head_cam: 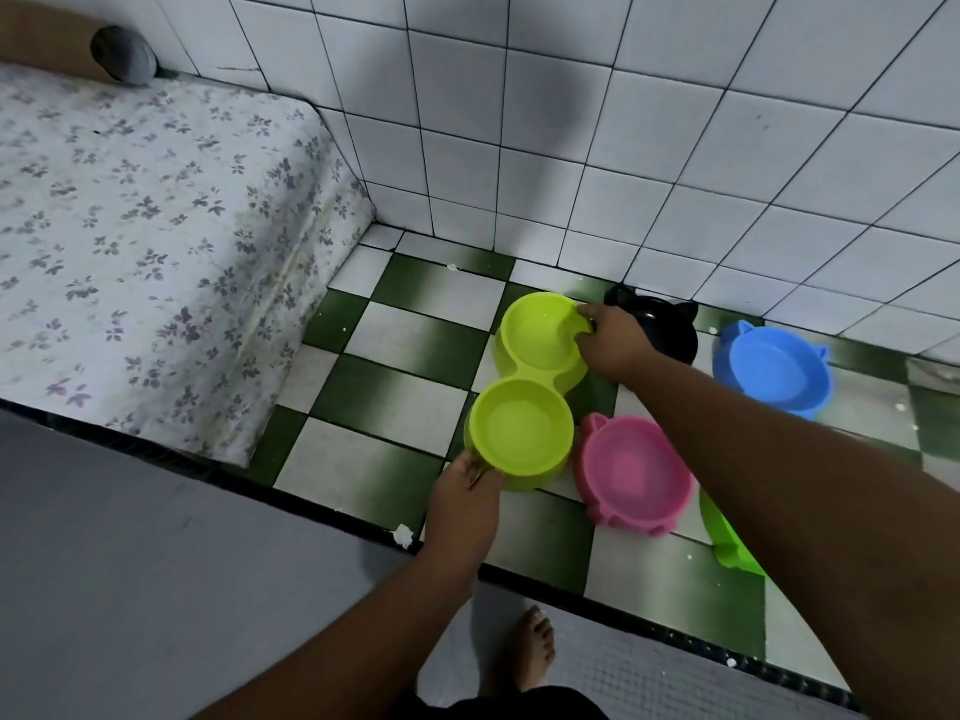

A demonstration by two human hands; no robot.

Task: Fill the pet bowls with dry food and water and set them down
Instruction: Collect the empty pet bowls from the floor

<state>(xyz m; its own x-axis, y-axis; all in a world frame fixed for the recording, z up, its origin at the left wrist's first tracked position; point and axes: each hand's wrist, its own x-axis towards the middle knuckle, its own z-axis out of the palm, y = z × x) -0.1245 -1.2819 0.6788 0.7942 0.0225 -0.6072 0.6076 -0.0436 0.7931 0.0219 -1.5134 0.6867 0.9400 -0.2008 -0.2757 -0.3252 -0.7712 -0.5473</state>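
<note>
The lime-green double bowl [530, 376] lay at the green-and-white checkered floor [405, 335] near the tiled wall [571, 148]. The left hand [462, 506] gripped its near rim and the right hand [613, 340] pinched its far rim. A pink bowl [631, 472] sat just beside it, a black bowl [670, 324] and a blue bowl [774, 368] stood farther right, and a floral mattress [156, 226] lay to the left.

Bare left forearm [363, 631], bare right forearm [779, 459], one bare foot [532, 649], black garment [498, 708] at lower edge

The double bowl [535, 335] lies on the floor [395, 397] between the mattress [156, 226] at left and a single bowl [631, 472] just right.
</note>
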